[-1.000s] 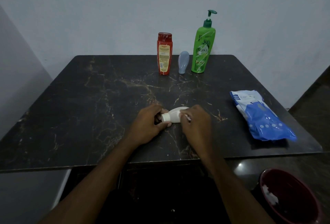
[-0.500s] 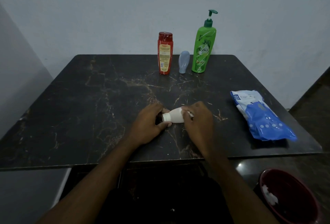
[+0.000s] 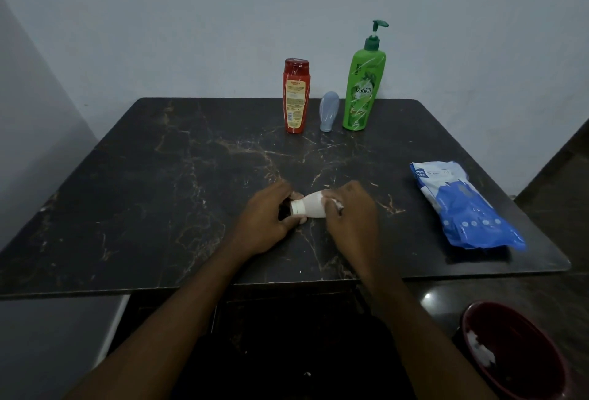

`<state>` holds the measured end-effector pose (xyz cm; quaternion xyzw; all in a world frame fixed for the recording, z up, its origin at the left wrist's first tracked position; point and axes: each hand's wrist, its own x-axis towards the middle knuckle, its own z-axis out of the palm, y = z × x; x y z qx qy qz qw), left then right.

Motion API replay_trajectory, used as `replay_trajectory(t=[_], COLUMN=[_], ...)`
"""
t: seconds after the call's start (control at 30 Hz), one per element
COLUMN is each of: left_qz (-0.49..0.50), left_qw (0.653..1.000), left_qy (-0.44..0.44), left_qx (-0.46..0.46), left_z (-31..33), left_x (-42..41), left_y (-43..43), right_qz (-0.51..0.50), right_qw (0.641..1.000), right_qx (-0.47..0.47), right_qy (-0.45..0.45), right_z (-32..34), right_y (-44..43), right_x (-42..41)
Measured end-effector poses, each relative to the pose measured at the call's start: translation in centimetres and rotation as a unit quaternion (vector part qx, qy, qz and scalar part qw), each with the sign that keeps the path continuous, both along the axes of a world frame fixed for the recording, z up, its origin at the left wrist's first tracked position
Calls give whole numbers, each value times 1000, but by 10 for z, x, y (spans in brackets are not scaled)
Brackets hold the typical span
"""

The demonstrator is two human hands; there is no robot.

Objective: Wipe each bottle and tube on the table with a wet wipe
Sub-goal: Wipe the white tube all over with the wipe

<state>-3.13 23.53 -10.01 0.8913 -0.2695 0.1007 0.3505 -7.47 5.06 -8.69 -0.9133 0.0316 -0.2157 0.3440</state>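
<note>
Left hand (image 3: pixel 266 219) grips the white tube's (image 3: pixel 310 206) cap end; right hand (image 3: pixel 352 214) pinches a wipe (image 3: pixel 334 203) against the tube.

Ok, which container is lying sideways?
The white tube, held sideways between left hand and right hand; the red bottle, grey tube and green bottle stand at the back.

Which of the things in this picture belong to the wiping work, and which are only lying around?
Belong to the job: white bottle, gripped by left hand; wet wipe in right hand; red bottle; grey tube; green pump bottle; blue wipes pack.
Only lying about: dark red bin on the floor, beside the table.
</note>
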Motion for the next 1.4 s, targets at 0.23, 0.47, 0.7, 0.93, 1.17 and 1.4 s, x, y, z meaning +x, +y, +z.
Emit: replay_trajectory(t=[0.23,0.47,0.7,0.93,1.17,1.4], left_qz=[0,6,7,9,4,2], left_qw=[1000,1000,1000,1000,1000,1000], left_qy=[2,5,8,5,9,12], left_qx=[2,4,4,-3,-3,3], left_z=[1,3,4,5,4,4], left_x=[-1,-4,-4,-6,-4,-5], left_y=[0,-1,-1,-2,-1,-1], right_qz=[-89,24,-82,41,-40,-79], right_qw=[996,1000,996,998,999,996], right_qx=[28,-11,22,-1,5,38], right_qy=[18,-12,13,-41,-4,4], right_z=[0,-3,-1,-12,-9,-2], right_y=[-16,16,-15,34,-14,-14], right_x=[3,-11,-4,-15,-6,-4])
